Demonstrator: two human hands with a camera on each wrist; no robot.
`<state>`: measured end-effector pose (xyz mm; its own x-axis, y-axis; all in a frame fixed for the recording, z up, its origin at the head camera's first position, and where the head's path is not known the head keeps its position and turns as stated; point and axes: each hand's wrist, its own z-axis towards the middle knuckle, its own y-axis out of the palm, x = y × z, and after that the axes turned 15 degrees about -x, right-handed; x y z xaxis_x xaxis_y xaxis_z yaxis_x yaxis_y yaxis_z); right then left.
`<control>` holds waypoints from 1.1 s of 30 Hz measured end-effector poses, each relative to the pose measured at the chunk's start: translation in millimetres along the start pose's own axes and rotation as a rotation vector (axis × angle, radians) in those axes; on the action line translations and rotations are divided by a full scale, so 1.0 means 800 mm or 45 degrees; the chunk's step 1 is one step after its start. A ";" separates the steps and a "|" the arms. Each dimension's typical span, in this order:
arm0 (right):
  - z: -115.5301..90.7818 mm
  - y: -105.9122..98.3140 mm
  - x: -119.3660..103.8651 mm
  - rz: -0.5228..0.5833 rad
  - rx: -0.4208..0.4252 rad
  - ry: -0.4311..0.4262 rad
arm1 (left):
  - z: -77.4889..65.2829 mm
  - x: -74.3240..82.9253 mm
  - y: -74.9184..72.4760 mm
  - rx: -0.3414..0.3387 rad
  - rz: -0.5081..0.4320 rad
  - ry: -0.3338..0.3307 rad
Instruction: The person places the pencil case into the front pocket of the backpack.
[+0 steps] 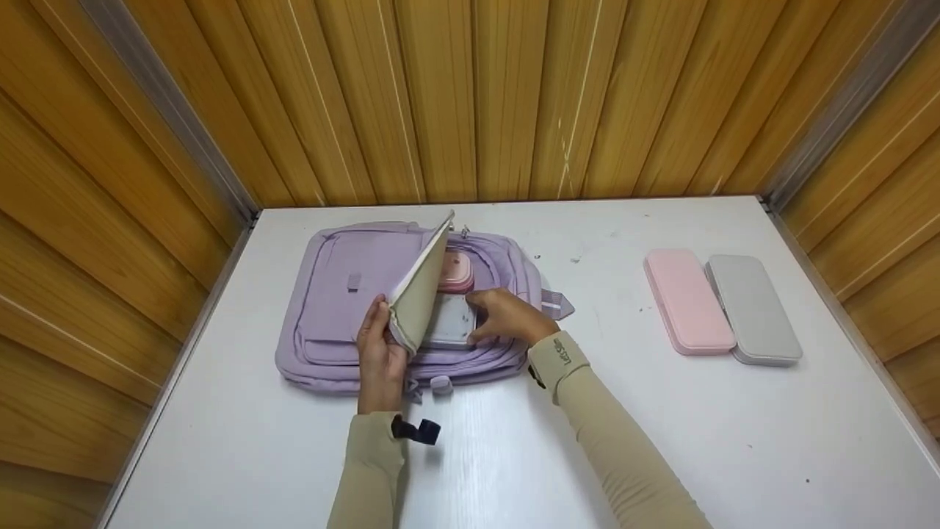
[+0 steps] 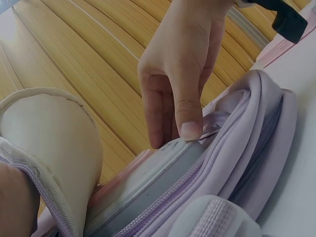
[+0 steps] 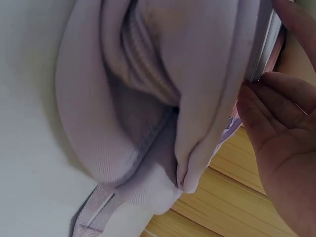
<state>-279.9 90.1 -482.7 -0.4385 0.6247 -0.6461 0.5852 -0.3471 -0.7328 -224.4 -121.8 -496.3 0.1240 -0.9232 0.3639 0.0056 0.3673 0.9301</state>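
A lilac backpack (image 1: 323, 294) lies flat on the table, its front flap (image 1: 420, 305) raised to show a cream lining. My left hand (image 1: 382, 356) grips the flap's near edge between thumb and fingers. Under the flap, a grey case (image 1: 450, 321) lies in the opened pocket, with a pink case (image 1: 457, 272) just beyond it. My right hand (image 1: 508, 316) holds the grey case by its right end, thumb on the near side and fingers on the far side. In the left wrist view, the right thumb (image 2: 189, 129) presses the case's corner beside the zipper edge.
To the right on the white table (image 1: 587, 441) lie another pink case (image 1: 690, 301) and another grey case (image 1: 755, 308), side by side and touching. A strap end (image 1: 558, 304) sticks out from the bag's right side. Wood-patterned walls (image 1: 507, 95) enclose the table's back and sides.
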 end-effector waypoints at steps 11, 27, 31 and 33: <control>0.009 0.013 -0.014 0.233 0.020 0.068 | -0.001 0.000 0.001 -0.012 -0.023 -0.002; 0.023 0.025 -0.020 0.145 0.108 0.006 | -0.001 -0.001 0.003 -0.003 -0.039 0.000; 0.026 0.028 -0.021 0.149 0.126 -0.003 | 0.000 -0.001 0.003 0.005 -0.052 0.000; 0.027 0.028 -0.022 0.146 0.131 -0.009 | 0.000 -0.001 0.003 0.009 -0.053 0.000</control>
<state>-273.3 56.1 -492.5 -0.3779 0.5721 -0.7279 0.5589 -0.4859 -0.6720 -224.3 -120.3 -494.3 0.1239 -0.9376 0.3249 0.0041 0.3279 0.9447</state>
